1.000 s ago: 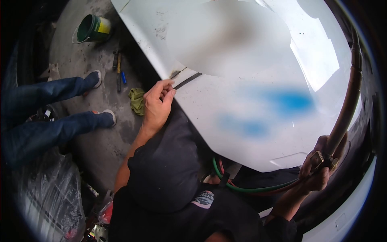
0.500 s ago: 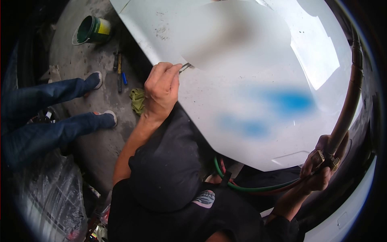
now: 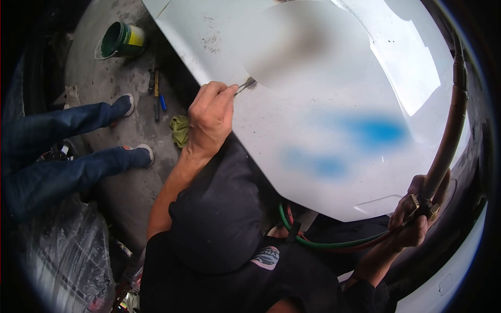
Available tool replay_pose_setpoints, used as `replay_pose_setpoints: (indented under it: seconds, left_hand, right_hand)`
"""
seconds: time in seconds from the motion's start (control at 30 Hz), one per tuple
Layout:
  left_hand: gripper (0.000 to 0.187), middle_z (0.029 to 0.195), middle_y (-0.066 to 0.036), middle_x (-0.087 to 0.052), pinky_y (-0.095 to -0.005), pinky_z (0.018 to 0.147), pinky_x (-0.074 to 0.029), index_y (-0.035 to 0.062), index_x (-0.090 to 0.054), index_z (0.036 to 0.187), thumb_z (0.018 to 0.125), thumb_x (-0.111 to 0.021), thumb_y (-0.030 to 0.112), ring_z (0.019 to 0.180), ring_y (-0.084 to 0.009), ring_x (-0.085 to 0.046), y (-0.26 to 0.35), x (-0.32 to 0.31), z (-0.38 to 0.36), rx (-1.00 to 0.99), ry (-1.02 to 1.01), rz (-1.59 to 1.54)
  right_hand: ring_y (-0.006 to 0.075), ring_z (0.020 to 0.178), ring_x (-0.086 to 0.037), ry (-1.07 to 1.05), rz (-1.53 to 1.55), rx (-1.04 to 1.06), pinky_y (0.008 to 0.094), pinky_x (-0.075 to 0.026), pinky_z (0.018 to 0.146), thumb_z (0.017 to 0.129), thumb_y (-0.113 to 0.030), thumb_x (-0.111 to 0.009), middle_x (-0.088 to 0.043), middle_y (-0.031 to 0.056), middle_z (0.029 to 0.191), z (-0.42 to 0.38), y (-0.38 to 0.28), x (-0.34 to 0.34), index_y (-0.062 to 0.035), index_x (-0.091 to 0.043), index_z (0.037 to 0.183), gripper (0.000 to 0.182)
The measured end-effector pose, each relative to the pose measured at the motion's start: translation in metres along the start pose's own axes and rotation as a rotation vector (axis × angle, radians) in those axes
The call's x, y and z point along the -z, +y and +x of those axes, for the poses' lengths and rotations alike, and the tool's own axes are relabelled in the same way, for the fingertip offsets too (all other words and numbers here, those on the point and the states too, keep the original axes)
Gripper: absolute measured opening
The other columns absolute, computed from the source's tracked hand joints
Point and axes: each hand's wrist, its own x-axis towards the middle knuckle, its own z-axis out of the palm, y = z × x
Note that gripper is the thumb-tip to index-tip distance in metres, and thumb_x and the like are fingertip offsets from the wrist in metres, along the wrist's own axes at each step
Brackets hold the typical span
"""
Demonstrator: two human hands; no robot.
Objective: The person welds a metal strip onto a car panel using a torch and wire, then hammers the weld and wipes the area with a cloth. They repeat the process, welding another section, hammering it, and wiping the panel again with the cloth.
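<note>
My left hand [image 3: 211,112] is closed, pinching a thin metal tool [image 3: 245,86] that looks like two narrow prongs. Its dark tip meets the white panel [image 3: 308,99] near the panel's left edge. At the right, my right hand [image 3: 412,229] grips a gas torch [image 3: 443,141] just around its brass valve knobs [image 3: 432,211]. The long brown torch tube rises and curves away along the panel's right side. Green and red hoses [image 3: 323,243] run from the torch under the panel's lower edge. A dark smudge marks the panel's upper left.
On the floor at the left stand a green bucket [image 3: 121,40], tools with a blue piece [image 3: 163,103], and a crumpled green cloth [image 3: 179,130]. Another person's legs in jeans [image 3: 68,172] come in from the left. Clear plastic sheeting [image 3: 68,250] lies below them.
The thin tool's tip has shifted slightly right along the panel, and its dark end shows more plainly. My right hand and the torch have barely moved.
</note>
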Motion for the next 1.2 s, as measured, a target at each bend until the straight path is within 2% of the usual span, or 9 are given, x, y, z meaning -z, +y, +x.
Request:
replay_pose_setpoints:
  seconds: [0.4, 0.5, 0.73, 0.83, 0.9, 1.03, 1.07, 1.13, 1.2]
  left_hand:
    - [0.022, 0.088, -0.014, -0.063, -0.0396, 0.067, -0.055, -0.0071, -0.070, 0.103, 0.081, -0.070, -0.010, 0.079, -0.0313, -0.064, 0.010, -0.011, -0.013, -0.126, -0.135, -0.104]
    - [0.019, 0.089, -0.014, -0.063, -0.0389, 0.066, -0.054, -0.0063, -0.070, 0.103, 0.084, -0.071, -0.006, 0.078, -0.0304, -0.063, 0.011, -0.028, -0.026, -0.210, -0.264, -0.072]
    - [0.021, 0.096, -0.013, -0.066, -0.0356, 0.070, -0.054, -0.0036, -0.073, 0.107, 0.086, -0.072, -0.004, 0.082, -0.0293, -0.067, 0.013, -0.029, -0.030, 0.109, -0.260, -0.314]
    - [0.023, 0.097, -0.012, -0.070, -0.0325, 0.071, -0.054, -0.0019, -0.075, 0.110, 0.088, -0.069, -0.006, 0.083, -0.0252, -0.069, 0.009, -0.024, -0.028, 0.253, -0.290, -0.476]
    - [0.024, 0.099, -0.007, -0.069, -0.0268, 0.069, -0.050, -0.0022, -0.076, 0.113, 0.092, -0.066, -0.007, 0.076, -0.0120, -0.061, 0.008, -0.020, -0.022, 0.474, -0.396, -0.647]
    - [0.022, 0.099, -0.005, -0.069, -0.0256, 0.069, -0.049, -0.0007, -0.076, 0.112, 0.092, -0.066, -0.005, 0.077, -0.0103, -0.059, 0.009, -0.019, -0.014, 0.613, -0.500, -0.758]
    - [0.022, 0.099, -0.005, -0.069, -0.0256, 0.069, -0.049, -0.0007, -0.076, 0.112, 0.092, -0.066, -0.005, 0.077, -0.0103, -0.059, 0.008, -0.020, -0.012, 0.611, -0.503, -0.755]
    - [0.017, 0.092, -0.005, -0.069, -0.0277, 0.068, -0.049, -0.0005, -0.076, 0.107, 0.091, -0.068, -0.003, 0.074, -0.0120, -0.060, 0.004, -0.021, -0.008, 0.360, -0.360, -0.608]
    - [0.016, 0.092, -0.005, -0.069, -0.0275, 0.068, -0.049, -0.0001, -0.076, 0.105, 0.091, -0.069, -0.002, 0.074, -0.0112, -0.060, 0.009, -0.017, 0.000, 0.383, -0.365, -0.586]
  right_hand:
    - [0.0171, 0.057, -0.069, 0.045, 0.012, -0.012, 0.0262, -0.060, 0.042, 0.083, -0.022, -0.074, -0.056, 0.0265, 0.098, -0.002, 0.005, 0.004, 0.0067, -0.012, 0.161, 0.104]
    - [0.0169, 0.055, -0.068, 0.046, 0.016, -0.017, 0.0261, -0.059, 0.041, 0.083, -0.022, -0.074, -0.056, 0.0269, 0.097, -0.004, 0.008, 0.005, 0.0070, -0.014, 0.161, 0.103]
    - [0.0170, 0.055, -0.067, 0.066, -0.053, -0.035, 0.0257, -0.057, 0.041, 0.080, -0.028, -0.076, -0.057, 0.0263, 0.095, 0.000, 0.004, -0.002, 0.0075, -0.015, 0.161, 0.107]
    - [0.0171, 0.056, -0.068, 0.075, -0.026, -0.050, 0.0256, -0.057, 0.041, 0.079, -0.028, -0.079, -0.058, 0.0265, 0.095, -0.001, 0.007, -0.006, 0.0079, -0.016, 0.161, 0.109]
    - [0.0172, 0.055, -0.067, 0.071, -0.018, -0.073, 0.0254, -0.056, 0.041, 0.079, -0.028, -0.080, -0.058, 0.0267, 0.095, -0.002, 0.008, -0.010, 0.0082, -0.017, 0.160, 0.109]
    - [0.0170, 0.053, -0.065, 0.105, -0.029, -0.104, 0.0243, -0.054, 0.040, 0.078, -0.029, -0.082, -0.059, 0.0265, 0.093, -0.004, 0.005, -0.026, 0.0094, -0.019, 0.160, 0.110]
    - [0.0160, 0.052, -0.062, 0.117, -0.034, -0.090, 0.0237, -0.052, 0.040, 0.077, -0.029, -0.083, -0.059, 0.0249, 0.090, -0.003, 0.007, -0.029, 0.0100, -0.020, 0.159, 0.110]
    - [0.0159, 0.051, -0.062, 0.136, -0.049, -0.075, 0.0236, -0.052, 0.040, 0.077, -0.029, -0.082, -0.059, 0.0246, 0.089, -0.004, 0.006, -0.027, 0.0101, -0.021, 0.159, 0.109]
    - [0.0155, 0.050, -0.062, 0.146, -0.077, -0.057, 0.0238, -0.053, 0.040, 0.077, -0.028, -0.082, -0.059, 0.0243, 0.090, 0.001, 0.001, -0.025, 0.0100, -0.020, 0.158, 0.109]
